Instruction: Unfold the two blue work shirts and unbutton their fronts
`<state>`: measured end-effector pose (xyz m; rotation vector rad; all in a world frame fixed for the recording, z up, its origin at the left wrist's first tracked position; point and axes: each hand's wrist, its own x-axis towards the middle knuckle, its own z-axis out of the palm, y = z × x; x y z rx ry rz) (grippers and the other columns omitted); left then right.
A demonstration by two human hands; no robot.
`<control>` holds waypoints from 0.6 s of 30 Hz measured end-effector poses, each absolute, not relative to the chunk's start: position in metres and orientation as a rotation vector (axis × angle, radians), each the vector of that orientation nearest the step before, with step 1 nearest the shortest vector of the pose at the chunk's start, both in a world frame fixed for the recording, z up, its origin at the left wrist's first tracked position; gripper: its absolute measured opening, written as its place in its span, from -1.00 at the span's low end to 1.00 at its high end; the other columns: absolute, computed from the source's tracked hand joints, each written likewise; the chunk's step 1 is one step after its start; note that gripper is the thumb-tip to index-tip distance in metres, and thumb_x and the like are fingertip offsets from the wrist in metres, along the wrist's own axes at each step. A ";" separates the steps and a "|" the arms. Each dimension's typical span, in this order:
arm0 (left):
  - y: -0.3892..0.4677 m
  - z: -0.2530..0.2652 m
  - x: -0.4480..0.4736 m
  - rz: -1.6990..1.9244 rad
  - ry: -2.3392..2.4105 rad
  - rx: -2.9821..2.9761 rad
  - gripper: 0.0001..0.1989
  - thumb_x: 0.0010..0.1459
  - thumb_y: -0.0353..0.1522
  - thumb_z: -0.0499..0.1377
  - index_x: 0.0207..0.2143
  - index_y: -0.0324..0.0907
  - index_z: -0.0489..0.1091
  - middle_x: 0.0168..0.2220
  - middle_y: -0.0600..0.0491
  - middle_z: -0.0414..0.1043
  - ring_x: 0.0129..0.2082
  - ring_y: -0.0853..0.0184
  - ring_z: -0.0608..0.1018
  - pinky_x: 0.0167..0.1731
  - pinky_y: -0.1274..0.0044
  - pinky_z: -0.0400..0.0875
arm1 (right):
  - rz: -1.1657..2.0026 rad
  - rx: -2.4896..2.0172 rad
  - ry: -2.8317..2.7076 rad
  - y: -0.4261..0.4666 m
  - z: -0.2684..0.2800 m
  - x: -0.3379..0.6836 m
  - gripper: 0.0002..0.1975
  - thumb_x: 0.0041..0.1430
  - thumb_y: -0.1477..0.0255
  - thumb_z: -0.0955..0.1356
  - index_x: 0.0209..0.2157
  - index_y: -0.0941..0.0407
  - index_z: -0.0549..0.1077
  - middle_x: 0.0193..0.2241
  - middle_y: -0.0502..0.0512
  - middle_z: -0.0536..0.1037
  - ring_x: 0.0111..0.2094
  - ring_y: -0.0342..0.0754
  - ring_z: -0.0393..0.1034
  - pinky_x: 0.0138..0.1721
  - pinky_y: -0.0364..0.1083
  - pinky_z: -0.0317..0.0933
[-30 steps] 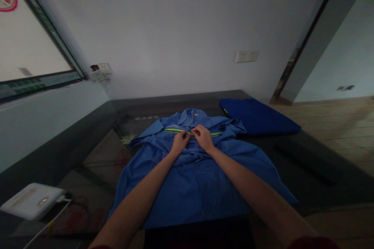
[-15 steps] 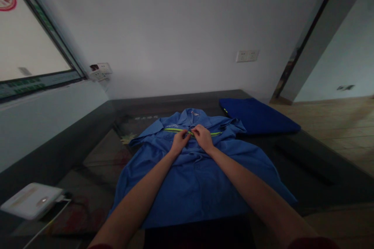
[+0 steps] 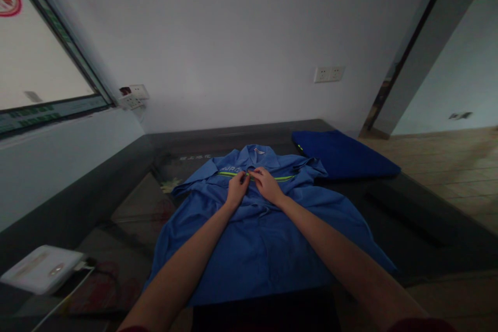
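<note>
A blue short-sleeved work shirt (image 3: 249, 249) lies spread out on a dark table, its collar toward the wall. A yellow-green stripe crosses its chest, with pale lettering above it on the left side. At the front opening, on the stripe, my left hand (image 3: 236, 189) pinches the shirt's fabric. My right hand (image 3: 267, 185) is right beside it, fingertips closed on the same spot of the shirt. Whether a button sits between the fingers is too small to make out.
A folded dark blue cloth item (image 3: 342, 155) rests at the table's back right. A white box with a cable (image 3: 44, 268) stands at the front left. On the dark table (image 3: 412, 202), a long black object (image 3: 402, 215) lies to the right. Wall sockets (image 3: 329, 74) are behind.
Both hands have shifted slightly left and away from me along the shirt's front, still pinching at the stripe. More of the chest lettering shows.
</note>
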<state>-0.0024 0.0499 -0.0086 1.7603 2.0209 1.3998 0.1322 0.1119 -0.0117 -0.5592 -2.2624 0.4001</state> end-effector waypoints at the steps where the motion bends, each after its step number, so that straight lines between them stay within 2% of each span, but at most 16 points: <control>1: 0.050 -0.009 -0.002 1.393 2.007 1.772 -0.84 0.15 -0.35 0.06 -0.40 -0.22 0.39 -0.49 0.09 0.41 -0.47 0.36 0.43 -0.41 0.58 0.28 | 0.424 -0.559 -2.242 0.112 -0.012 0.132 -0.61 0.19 0.60 0.17 0.02 0.16 0.40 -0.12 0.22 0.40 -0.06 0.02 0.30 0.00 0.01 0.23; 6: 0.050 -0.007 0.002 1.382 1.852 1.877 -0.78 0.18 -0.36 0.05 -0.17 -0.21 0.41 -0.22 -0.02 0.49 -0.25 0.28 0.51 -0.23 0.51 0.38 | 0.509 -0.572 -2.115 0.110 -0.008 0.135 -0.52 0.12 0.63 0.18 0.09 0.16 0.29 -0.13 0.22 0.40 -0.11 0.02 0.30 -0.01 0.04 0.23; 9: 0.049 -0.005 0.003 1.394 1.786 1.933 -0.78 0.19 -0.35 0.05 -0.17 -0.21 0.42 -0.17 -0.07 0.48 -0.16 0.25 0.50 -0.13 0.46 0.38 | 0.530 -0.567 -2.086 0.109 -0.005 0.137 -0.43 0.10 0.64 0.18 0.18 0.09 0.18 -0.13 0.17 0.40 -0.14 0.01 0.30 -0.04 0.03 0.24; 11: 0.049 -0.005 0.003 1.400 1.749 1.941 -0.77 0.20 -0.34 0.04 -0.18 -0.21 0.43 -0.16 -0.07 0.49 -0.12 0.24 0.50 -0.07 0.44 0.36 | 0.535 -0.558 -2.099 0.108 -0.003 0.138 -0.43 0.11 0.64 0.17 0.16 0.04 0.21 -0.13 0.14 0.40 -0.13 -0.01 0.30 -0.03 0.01 0.23; 15: 0.049 -0.004 0.001 1.375 1.739 1.801 -0.68 0.26 -0.31 -0.07 -0.16 -0.22 0.44 -0.15 -0.04 0.51 -0.10 0.25 0.50 -0.03 0.45 0.34 | 0.518 -0.627 -2.066 0.109 -0.003 0.139 -0.68 0.12 0.59 0.21 -0.13 0.09 0.44 -0.24 0.11 0.45 -0.20 -0.01 0.34 -0.10 -0.03 0.24; 18: 0.049 -0.003 0.000 1.320 1.780 1.692 -0.60 0.30 -0.31 -0.16 -0.14 -0.21 0.45 -0.16 -0.01 0.53 -0.08 0.26 0.50 -0.01 0.46 0.32 | 0.519 -0.714 -1.974 0.113 -0.002 0.141 -0.82 0.09 0.54 0.25 -0.33 0.14 0.47 -0.36 0.11 0.48 -0.33 -0.02 0.36 -0.22 -0.06 0.26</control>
